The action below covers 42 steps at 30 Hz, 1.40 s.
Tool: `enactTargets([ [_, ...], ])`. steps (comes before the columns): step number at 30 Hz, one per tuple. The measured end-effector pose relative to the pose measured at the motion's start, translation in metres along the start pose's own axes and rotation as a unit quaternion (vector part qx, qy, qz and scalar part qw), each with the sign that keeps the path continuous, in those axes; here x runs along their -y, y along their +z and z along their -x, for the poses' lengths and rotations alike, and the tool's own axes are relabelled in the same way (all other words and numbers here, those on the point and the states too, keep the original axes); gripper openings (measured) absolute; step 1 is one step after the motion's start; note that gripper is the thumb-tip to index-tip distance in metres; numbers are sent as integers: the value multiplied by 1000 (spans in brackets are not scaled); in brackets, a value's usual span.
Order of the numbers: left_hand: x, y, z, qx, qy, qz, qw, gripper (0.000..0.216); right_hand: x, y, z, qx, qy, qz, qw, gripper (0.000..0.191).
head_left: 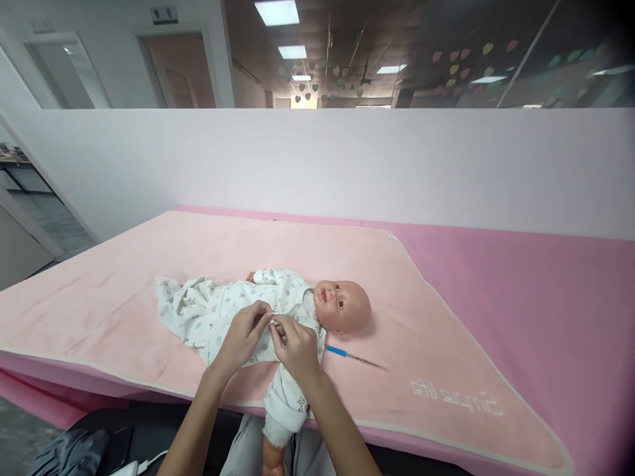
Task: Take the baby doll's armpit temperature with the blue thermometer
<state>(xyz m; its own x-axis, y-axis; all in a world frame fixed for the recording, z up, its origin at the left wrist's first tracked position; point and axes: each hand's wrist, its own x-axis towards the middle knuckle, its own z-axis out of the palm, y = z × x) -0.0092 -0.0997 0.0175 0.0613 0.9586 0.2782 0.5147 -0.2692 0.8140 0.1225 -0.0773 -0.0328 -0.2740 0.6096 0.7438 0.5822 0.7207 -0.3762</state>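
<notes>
A baby doll [350, 307] lies on its back with its bald head toward the right, wearing a white printed garment [225, 301]. Over its chest, my left hand [249, 330] pinches the garment's cloth between thumb and fingers. My right hand [299, 345] pinches the same spot from the other side, the two sets of fingertips almost touching. Whatever small part of the garment sits between them is mostly hidden. One sleeved doll arm [285, 400] reaches toward my lap past the table's near edge. Beside the doll's shoulder lies a thin stick-like tool with a blue handle [337, 350].
A light pink blanket [421, 330] with a pale edge and white lettering covers much of the table, over a darker pink cloth [546, 297]. Behind stands a white low wall [347, 165]. Dark clothing [69, 453] and a white cable [151, 461] are at lower left.
</notes>
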Motion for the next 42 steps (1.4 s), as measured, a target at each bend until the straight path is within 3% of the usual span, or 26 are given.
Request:
enactTargets([
  [13,-5,-1,7,23,-7,-45,999,34,1,2,2,-31,54,1,998,22],
  [19,-11,-5,18,63,41,-63,995,30,-1,3,3,-42,91,12,995,34],
  [25,14,-28,21,-16,45,-172,984,27,-2,5,4,-58,93,-15,994,17],
  [30,33,-36,21,-25,62,-238,969,24,-2,5,3,-60,101,-19,993,14],
  [42,11,-48,30,-5,30,-237,971,25,-2,4,3,-45,115,-27,992,14],
])
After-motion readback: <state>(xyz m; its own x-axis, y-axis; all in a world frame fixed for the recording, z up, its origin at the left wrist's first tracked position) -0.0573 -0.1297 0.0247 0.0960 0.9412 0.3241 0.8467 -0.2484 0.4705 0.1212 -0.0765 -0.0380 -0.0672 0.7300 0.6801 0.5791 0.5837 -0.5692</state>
